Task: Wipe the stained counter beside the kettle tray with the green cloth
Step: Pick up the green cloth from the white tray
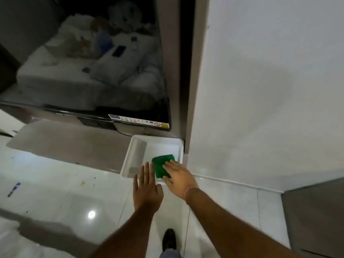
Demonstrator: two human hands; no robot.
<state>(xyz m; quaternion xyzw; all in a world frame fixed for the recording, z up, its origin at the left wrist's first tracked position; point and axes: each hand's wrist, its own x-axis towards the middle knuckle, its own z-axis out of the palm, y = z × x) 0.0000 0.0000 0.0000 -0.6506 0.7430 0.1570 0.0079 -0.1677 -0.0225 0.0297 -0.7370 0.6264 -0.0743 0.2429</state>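
At the far left of the frame a small blue-and-white object (14, 189) lies on the glossy white surface (55, 192), which is crossed by thin seams and carries a bright round light reflection low in the left half. A little to the right, yellowish and dark stains (83, 182) speckle that surface. Above them a grey-brown ledge (70, 146) runs across the left half, and over it, filling the upper left, a dark television screen (83, 62) mirrors a rumpled bed with pillows and small dark items; a sticker strip (138, 121) sits along its lower right edge. Just right of centre a white tray (133, 157) rests on the ledge's right end, up against a brown vertical panel. The left hand (148, 190) is flat and open, fingers straight and together, its fingertips over the tray's near rim; it holds nothing. Beside it the folded green cloth (161, 164) lies inside the tray toward the near right corner. The right hand (179, 180) is spread over the cloth, fingertips resting on its right and near edges, thumb by the tray's front rim; the fingers are loose and not closed around it. A plain white wall (270, 81) fills the right half, with a grey-brown cabinet (316, 211) at the lower right, and a dark shoe (169, 239) shows at the bottom centre.
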